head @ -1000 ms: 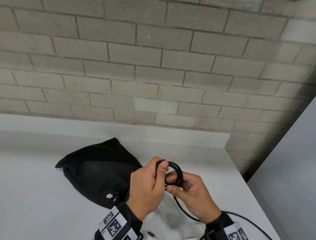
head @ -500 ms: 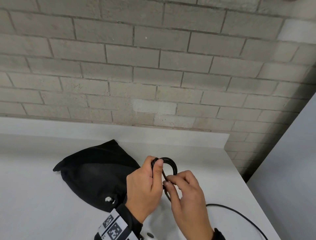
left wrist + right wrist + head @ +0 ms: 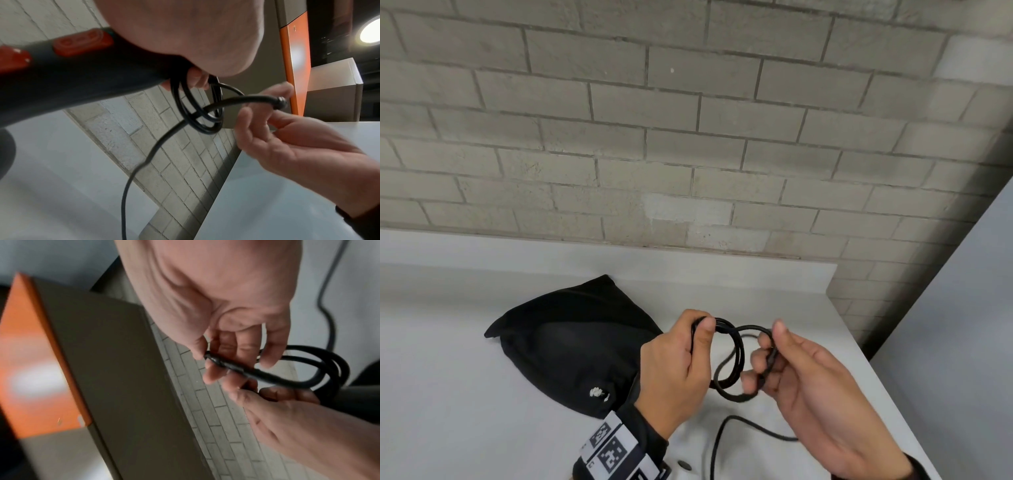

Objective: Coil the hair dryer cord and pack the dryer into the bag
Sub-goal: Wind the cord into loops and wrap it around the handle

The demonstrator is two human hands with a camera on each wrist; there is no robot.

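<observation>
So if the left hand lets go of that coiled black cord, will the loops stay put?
Probably not. The cord looks springy, its loops already uneven. Only the left hand pinches them together, so they would likely spread.

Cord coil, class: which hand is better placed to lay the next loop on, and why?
Right hand: it pinches the free cord beside the coil, while the left hand grips the finished loops.
</observation>
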